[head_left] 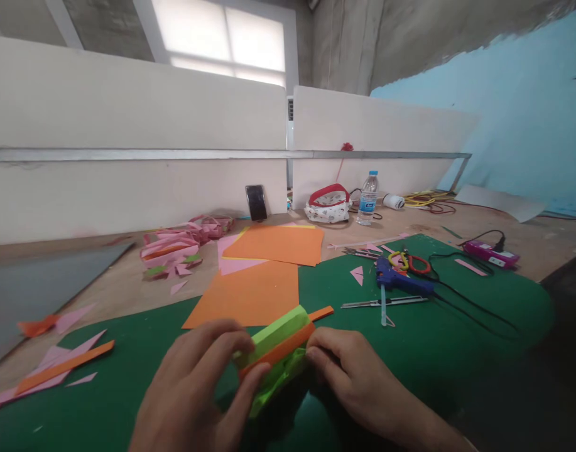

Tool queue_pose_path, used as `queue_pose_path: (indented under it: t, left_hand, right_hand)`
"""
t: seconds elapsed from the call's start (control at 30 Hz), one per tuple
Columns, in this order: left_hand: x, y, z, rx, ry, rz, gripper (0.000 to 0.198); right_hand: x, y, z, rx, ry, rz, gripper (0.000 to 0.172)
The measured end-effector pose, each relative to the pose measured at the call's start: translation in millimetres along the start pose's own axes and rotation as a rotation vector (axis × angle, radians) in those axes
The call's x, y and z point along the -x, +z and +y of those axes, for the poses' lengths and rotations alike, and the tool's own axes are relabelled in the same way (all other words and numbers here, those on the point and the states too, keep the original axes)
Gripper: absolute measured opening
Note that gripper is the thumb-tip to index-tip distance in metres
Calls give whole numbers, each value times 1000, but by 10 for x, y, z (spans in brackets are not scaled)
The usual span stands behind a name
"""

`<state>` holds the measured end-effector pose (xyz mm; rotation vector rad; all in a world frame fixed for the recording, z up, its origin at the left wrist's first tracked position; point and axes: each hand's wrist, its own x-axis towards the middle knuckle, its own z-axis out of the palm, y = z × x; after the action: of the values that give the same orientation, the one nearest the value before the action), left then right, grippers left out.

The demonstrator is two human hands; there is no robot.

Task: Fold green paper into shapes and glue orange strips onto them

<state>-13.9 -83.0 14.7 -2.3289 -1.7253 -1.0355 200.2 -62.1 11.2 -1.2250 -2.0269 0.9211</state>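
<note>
A lime-green folded paper piece (pixel 281 328) with an orange paper strip (pixel 288 344) across it is held between my two hands, low in the middle of the head view. My left hand (pixel 198 383) grips its left end, the thumb in front and the fingers behind. My right hand (pixel 347 370) pinches the right end near the orange strip. A short orange end of paper sticks out past the piece at the upper right. Behind my hands lies an orange sheet (pixel 250 295), with another orange sheet (pixel 278 243) and pink paper farther back.
A blue glue gun (pixel 403 281), cutter knife (pixel 410 301) and scissors (pixel 419 264) lie on the green mat (pixel 467 339) at the right. Paper scraps (pixel 66 364) are at the left. A phone (pixel 256 202), pouch (pixel 328 204) and bottle (pixel 368 198) stand at the back.
</note>
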Motion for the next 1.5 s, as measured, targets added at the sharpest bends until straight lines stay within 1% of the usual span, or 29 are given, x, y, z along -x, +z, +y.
queue_pose_path:
  t: [0.03, 0.07, 0.13, 0.23, 0.3, 0.33, 0.4, 0.47, 0.6, 0.73, 0.87, 1.0, 1.13, 1.3, 1.4, 1.5]
  left_hand:
    - [-37, -2, -29, -5, 74, -68, 21]
    - [-70, 2, -52, 10, 124, -147, 33]
    - [-118, 26, -81, 87, 171, -289, 56]
    - [-175, 60, -101, 202, 211, -437, 75]
    - [-216, 65, -113, 215, 275, -507, 82]
    - [-237, 62, -119, 207, 310, -518, 82]
    - [-274, 55, -131, 181, 363, -498, 77]
    - [-296, 57, -142, 166, 381, -477, 71]
    - [-296, 113, -152, 244, 318, -505, 67]
    - [-285, 195, -127, 355, 271, -527, 65]
    - [-296, 200, -78, 413, 223, -525, 77]
    - [-321, 164, -41, 457, 198, -511, 76]
    - [-328, 182, -42, 475, 198, -523, 81]
    - [-329, 205, -60, 476, 225, -515, 79]
    - [-331, 145, -47, 507, 252, -541, 86]
    - [-345, 7, -12, 505, 273, -621, 99]
  right_hand:
    - [-2, -1, -3, -17, -10, -2, 23]
    - [-5, -2, -3, -38, -21, 0, 22]
    - [-9, -9, 4, -82, -47, 15, 20]
    - [-12, -36, 21, -120, -102, 32, 16]
    - [-16, -61, 25, -142, -140, 19, 14]
    - [-19, -75, 23, -151, -150, 12, 14]
    - [-29, -101, 13, -173, -157, 2, 15]
    - [-40, -123, 1, -200, -150, -8, 15]
    - [-53, -137, -9, -242, -114, -40, 17]
    - [-58, -112, 10, -247, -71, -20, 18]
    - [-71, -73, 26, -187, -4, 36, 25]
    - [-87, -24, 11, -13, 65, 126, 30]
    - [-101, 5, -14, 70, 105, 134, 27]
    - [-113, -27, -30, 134, 116, 125, 24]
    - [-114, -46, -25, 165, 120, 117, 23]
    - [-106, -48, -20, 195, 115, 115, 24]
